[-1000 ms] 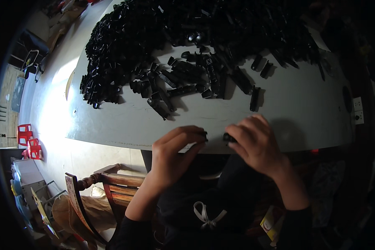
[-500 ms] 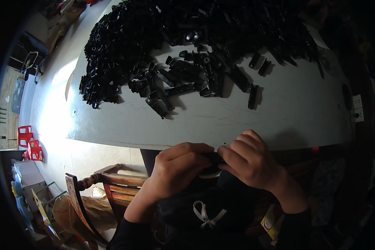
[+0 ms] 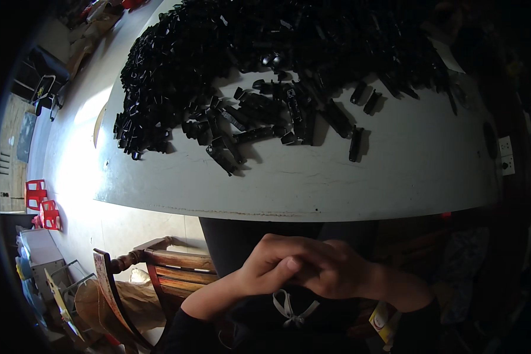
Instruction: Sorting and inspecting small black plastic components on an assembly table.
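Observation:
Both hands are pressed together over my lap, just below the table's near edge. The fingers of my left hand [image 3: 272, 264] are closed and reach over my right hand, with the thumb showing in front. My right hand [image 3: 335, 272] is bent inward and closed beneath them. Whatever lies between the palms is hidden. On the white table [image 3: 265, 189], beyond the hands, lie several loose black plastic clip-like parts [image 3: 220, 160]. One short black piece [image 3: 355, 144] rests by itself, nearer to me on the right.
A large heap of black parts [image 3: 171, 76] covers the far side of the table. A wooden chair [image 3: 180, 272] with a brown cloth stands at my left. Red stools [image 3: 35, 193] are on the floor further left. A wall socket [image 3: 506, 154] is at far right.
My hands have drawn down and back from the table edge and come together. The dark thing seen between the fingers before is hidden now. The parts on the table lie as before.

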{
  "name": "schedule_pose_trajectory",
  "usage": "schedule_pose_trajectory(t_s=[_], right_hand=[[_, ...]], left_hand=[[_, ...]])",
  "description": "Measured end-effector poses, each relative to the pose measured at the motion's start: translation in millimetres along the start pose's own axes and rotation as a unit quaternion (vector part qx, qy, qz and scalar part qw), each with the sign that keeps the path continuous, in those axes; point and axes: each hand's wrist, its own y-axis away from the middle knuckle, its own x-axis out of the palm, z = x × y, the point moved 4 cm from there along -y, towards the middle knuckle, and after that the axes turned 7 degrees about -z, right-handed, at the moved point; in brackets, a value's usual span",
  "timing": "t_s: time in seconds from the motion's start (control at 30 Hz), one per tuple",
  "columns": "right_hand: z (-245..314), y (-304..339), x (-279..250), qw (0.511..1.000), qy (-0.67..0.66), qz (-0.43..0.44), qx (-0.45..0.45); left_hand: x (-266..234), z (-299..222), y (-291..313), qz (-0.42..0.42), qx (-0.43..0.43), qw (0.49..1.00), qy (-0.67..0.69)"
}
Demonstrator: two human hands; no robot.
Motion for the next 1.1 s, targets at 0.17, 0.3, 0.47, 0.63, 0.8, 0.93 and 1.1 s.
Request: schedule_pose_trajectory(t_s=[0.17, 0.3, 0.47, 0.63, 0.8, 0.93, 1.1], right_hand=[[-1, 3, 3, 0.997, 0.017, -0.063, -0.038], [-36, -18, -47, 0.941, 0.330, -0.060, -0.051], [-103, -28, -106, 0.870, 0.483, -0.098, -0.019], [-78, -21, -94, 0.875, 0.468, -0.118, -0.039], [-35, -14, -65, 0.953, 0.268, -0.137, 0.034], [-24, -12, -61, 0.969, 0.195, -0.142, 0.047], [-16, -12, -63, 0.972, 0.190, -0.131, 0.038]], left_hand=[[-3, 9, 0, -0.015, 0.060, 0.998, -0.016], [-34, 14, -43, -0.189, 0.100, 0.906, -0.366], [-65, 20, -84, -0.249, 0.112, 0.730, -0.627], [-54, 15, -73, -0.206, 0.150, 0.785, -0.565], [-47, 8, -36, -0.171, 0.113, 0.909, -0.362], [-37, -6, -26, -0.151, 0.113, 0.922, -0.337], [-32, -8, -20, -0.147, 0.117, 0.927, -0.324]])
